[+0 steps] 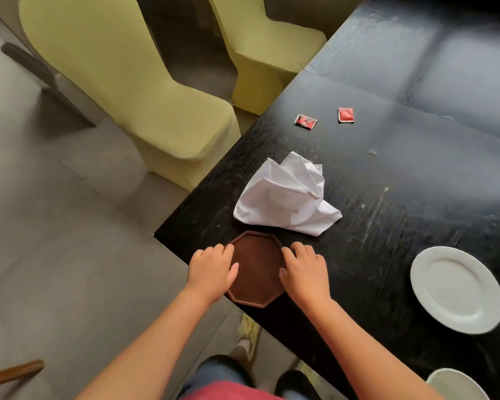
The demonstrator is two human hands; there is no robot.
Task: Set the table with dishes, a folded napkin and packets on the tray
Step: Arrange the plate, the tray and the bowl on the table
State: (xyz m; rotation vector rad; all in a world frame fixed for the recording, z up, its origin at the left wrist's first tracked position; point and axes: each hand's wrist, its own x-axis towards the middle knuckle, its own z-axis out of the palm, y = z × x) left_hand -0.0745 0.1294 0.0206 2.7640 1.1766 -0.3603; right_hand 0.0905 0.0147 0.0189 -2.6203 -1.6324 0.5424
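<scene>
A brown octagonal tray lies near the corner of the black table, partly over its edge. My left hand grips the tray's left rim and my right hand grips its right rim. Just beyond the tray lies a crumpled white napkin. Farther back are two red packets, one on the left and one on the right. A white plate sits to the right. The rim of another white dish shows at the bottom right.
Two chairs in yellow-green covers stand along the table's left side. Grey floor spreads to the left, with brown wooden pieces at the frame's left edge. My legs and shoes show below the table edge.
</scene>
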